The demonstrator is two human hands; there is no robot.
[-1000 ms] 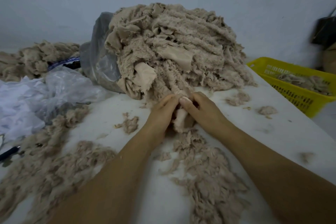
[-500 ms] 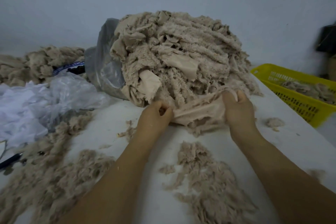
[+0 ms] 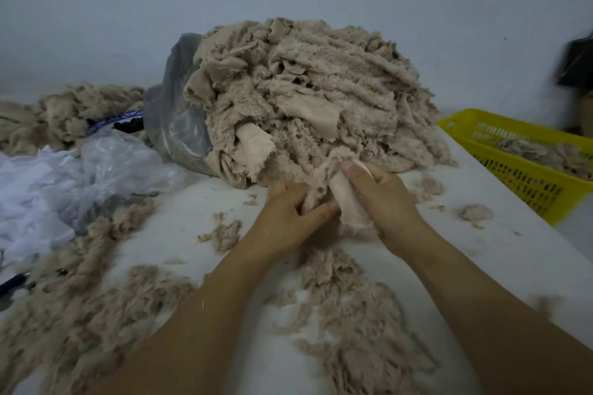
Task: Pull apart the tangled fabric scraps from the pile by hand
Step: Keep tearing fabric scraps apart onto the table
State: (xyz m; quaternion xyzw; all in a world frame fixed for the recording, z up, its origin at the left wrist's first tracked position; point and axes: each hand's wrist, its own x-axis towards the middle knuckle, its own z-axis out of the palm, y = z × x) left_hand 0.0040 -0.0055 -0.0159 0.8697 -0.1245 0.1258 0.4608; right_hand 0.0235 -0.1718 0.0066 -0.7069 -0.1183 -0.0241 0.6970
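A big pile of beige fleecy fabric scraps (image 3: 308,90) spills from a clear plastic bag (image 3: 179,125) at the back of the white table (image 3: 500,253). At the pile's front edge, both hands meet on one fabric scrap (image 3: 348,202). My left hand (image 3: 285,215) grips its fuzzy lower part, thumb pressed against it. My right hand (image 3: 382,199) holds the smooth pale side, thumb on top. The scrap's upper end still runs into the pile.
Loose fluff (image 3: 353,314) lies in front of the hands and along the left side (image 3: 73,314). Crumpled white plastic (image 3: 48,189) sits at left, more scraps (image 3: 64,112) behind it. A yellow basket (image 3: 526,176) holding scraps stands at right beyond the table edge.
Half a second ago the hands held the scrap stretched wide between them. Now they have come together again on it, the right hand moving left, with the scrap bunched up.
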